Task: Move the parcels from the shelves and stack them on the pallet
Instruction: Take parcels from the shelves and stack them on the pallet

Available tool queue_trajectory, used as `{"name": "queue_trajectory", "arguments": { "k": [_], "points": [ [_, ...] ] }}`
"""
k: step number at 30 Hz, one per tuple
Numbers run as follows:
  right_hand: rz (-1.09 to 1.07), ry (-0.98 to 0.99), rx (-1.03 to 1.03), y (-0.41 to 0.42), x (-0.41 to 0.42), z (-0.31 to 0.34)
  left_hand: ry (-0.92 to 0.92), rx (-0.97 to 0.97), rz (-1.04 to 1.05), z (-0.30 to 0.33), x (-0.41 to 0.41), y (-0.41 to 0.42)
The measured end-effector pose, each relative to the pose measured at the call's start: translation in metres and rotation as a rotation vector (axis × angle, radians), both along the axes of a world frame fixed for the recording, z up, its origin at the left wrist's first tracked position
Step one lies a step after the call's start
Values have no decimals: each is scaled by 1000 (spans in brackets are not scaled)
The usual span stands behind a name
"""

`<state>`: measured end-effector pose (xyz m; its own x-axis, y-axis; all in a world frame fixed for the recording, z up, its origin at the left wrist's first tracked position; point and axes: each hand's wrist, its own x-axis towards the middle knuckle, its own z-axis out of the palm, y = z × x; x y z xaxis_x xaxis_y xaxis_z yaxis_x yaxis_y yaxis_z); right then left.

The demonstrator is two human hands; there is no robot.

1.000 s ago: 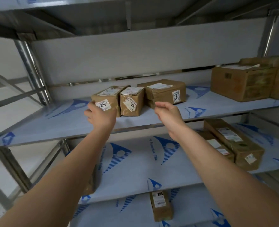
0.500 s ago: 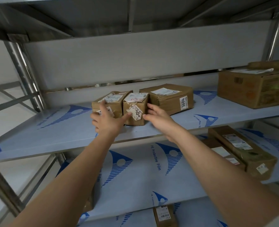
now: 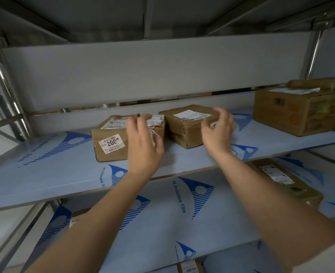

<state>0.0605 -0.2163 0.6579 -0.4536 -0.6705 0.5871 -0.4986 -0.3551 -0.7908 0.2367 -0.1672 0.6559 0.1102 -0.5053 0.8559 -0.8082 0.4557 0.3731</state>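
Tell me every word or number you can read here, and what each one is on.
"200", with a cut-off last digit, and a small "17-2": white sticker on the left parcel.
"PE Protective Film": blue print on the shelf covering, and again near the upper shelf's front edge.
Shipping labels on the other parcels: too small or blurred to read.

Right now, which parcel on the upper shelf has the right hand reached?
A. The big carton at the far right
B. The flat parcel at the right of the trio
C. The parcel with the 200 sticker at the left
B: the right hand curls its fingers over the flat parcel; the 200-sticker parcel and big carton lie away from it.
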Motion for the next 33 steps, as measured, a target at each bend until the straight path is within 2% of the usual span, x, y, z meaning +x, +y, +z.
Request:
{"name": "queue_trajectory", "arguments": {
  "k": [3,5,11,16,20,23,29,33],
  "points": [
    [14,-88,192,-17,-27,-7,-189,175,-299,-5,-32,-1],
    [74,-234,253,-25,-34,-7,-132,266,-352,-11,-49,-11],
    [267,-371,338,-33,-39,-4,270,512,-292,-10,-56,-36],
    [179,-502,238,-30,-43,-10,563,668,-342,-3,-54,-37],
    [250,-430,305,-30,-45,-9,609,668,-345,-3,-52,-36],
    [293,-457,337,-19,-43,-2,657,695,-352,-1,-51,-35],
    [222,-491,452,-2,-54,2,694,849,-314,11,-60,-32],
    [278,-642,348,22,-62,2,671,864,-319,16,-76,-15]
  ]
}}
